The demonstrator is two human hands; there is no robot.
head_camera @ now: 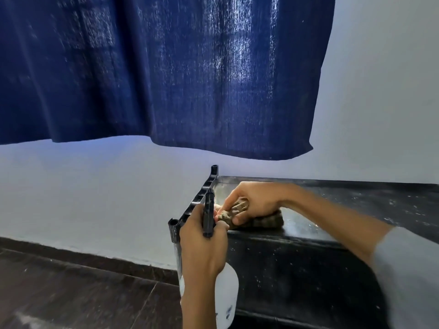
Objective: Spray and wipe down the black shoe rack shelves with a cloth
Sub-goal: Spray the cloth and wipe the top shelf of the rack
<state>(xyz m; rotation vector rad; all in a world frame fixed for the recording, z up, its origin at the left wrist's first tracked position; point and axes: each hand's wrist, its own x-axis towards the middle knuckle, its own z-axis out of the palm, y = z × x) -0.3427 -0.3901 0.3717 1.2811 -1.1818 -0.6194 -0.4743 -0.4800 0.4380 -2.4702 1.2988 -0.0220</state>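
Gripping a bunched brown cloth (247, 216), the right hand (251, 200) is pressed down on the top shelf (356, 200) of the black shoe rack (297, 264), close to the shelf's left end and nearer its front edge than its back edge. The fingers are curled around the cloth, part of which is spread flat on the shelf behind the hand. A spray bottle (228, 298) is held upright by the left hand (202, 245) just in front of the rack's front left corner; the fingers are wrapped around its neck below the black trigger head (209, 214), whose nozzle is pointed toward the cloth. Pale specks and smears are seen across the shelf and front face. A grey sleeve (408, 276) is worn on the right arm. A blue curtain (166, 67) is hung above, against a white wall (95, 186).
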